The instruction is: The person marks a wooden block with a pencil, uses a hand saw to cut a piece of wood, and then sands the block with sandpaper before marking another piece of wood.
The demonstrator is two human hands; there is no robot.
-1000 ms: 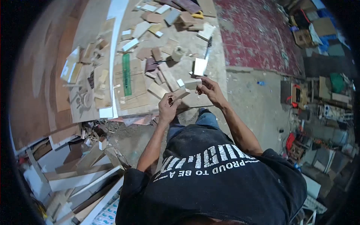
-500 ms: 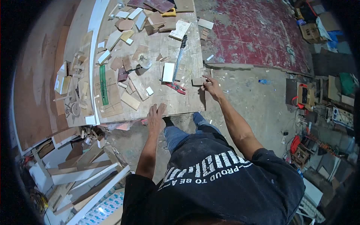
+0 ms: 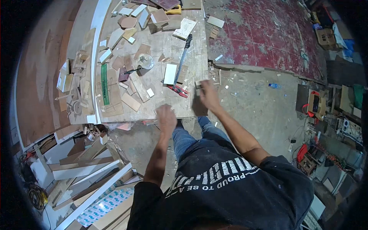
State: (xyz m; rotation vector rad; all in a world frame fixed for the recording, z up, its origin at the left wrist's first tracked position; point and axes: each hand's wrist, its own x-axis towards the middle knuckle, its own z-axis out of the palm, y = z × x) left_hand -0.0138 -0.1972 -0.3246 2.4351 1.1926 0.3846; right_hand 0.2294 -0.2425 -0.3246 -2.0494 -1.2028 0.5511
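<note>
My right hand (image 3: 209, 96) is at the table's right edge, its fingers closed on a small wooden block (image 3: 198, 84) and slightly blurred. A dark shadow falls on the tabletop below it. My left hand (image 3: 166, 117) is over the front edge of the wooden table (image 3: 180, 111), its fingertips smeared by motion. Between and beyond the hands lies a long, narrow saw-like tool (image 3: 181, 63) with a black tip and a red handle (image 3: 177, 91). Beside it rests a white-faced block (image 3: 170, 74).
Wood offcuts (image 3: 130, 101) and a green ruler (image 3: 105, 84) lie on the table's left part. A clear round container (image 3: 145, 61) stands farther back. Scrap boards (image 3: 84, 168) are piled at lower left. A blue bottle (image 3: 274, 86) lies on the floor at right.
My right hand has come slightly left and toward me with the wooden block. My left hand has shifted a little right, its fingers now blurred. The view has moved slightly.
</note>
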